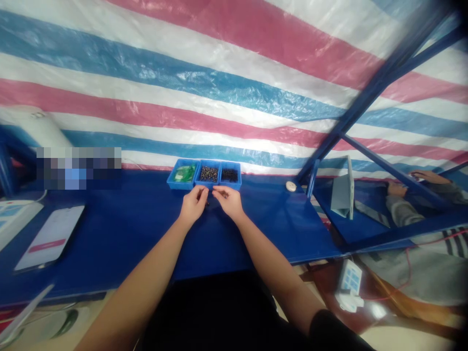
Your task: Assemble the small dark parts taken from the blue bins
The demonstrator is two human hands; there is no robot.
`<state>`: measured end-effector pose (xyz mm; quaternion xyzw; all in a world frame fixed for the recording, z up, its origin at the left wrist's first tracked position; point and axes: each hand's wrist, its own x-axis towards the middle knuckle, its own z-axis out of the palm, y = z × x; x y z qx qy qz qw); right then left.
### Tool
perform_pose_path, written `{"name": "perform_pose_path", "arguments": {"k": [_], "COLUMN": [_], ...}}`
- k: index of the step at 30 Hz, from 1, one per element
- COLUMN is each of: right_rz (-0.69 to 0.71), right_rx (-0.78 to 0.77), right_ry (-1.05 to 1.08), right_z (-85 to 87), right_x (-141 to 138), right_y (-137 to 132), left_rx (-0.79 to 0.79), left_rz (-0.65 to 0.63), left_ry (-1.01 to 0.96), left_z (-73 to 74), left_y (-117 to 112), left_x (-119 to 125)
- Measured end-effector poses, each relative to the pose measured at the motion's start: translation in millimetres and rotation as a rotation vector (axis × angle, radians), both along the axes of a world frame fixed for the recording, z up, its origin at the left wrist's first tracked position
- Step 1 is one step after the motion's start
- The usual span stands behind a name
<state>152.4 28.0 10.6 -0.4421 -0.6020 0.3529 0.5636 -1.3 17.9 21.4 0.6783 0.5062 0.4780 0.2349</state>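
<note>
My left hand [194,204] and my right hand [229,200] meet over the blue table [146,229], just in front of three small blue bins. Both hands pinch with fingers curled; something tiny and dark shows between them, too small to name. The left bin [183,174] holds green pieces. Small dark parts fill the middle bin [208,173] and the right bin [230,174].
A phone [51,237] with a lit screen lies at the left, beside a white device [12,218]. A small round white object [291,185] rests by a blue frame post [365,97]. Another person's arms [413,190] work at the right. A striped tarp hangs behind.
</note>
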Motion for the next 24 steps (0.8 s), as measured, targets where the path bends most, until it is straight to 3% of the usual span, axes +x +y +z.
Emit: {"name": "perform_pose_path", "arguments": {"k": [13, 24], "right_rz": [0.015, 0.008], "right_rx": [-0.018, -0.037], "right_ry": [0.012, 0.022], "right_z": [1.1, 0.9], "right_x": [-1.3, -1.6], "right_y": [-0.4, -0.4], "left_rx": [-0.013, -0.014], "left_rz": [0.02, -0.029], "left_ry": [0.057, -0.031], "left_z": [-1.5, -2.9], "left_y": [1.5, 1.1], "left_x": [-1.7, 1.0]}}
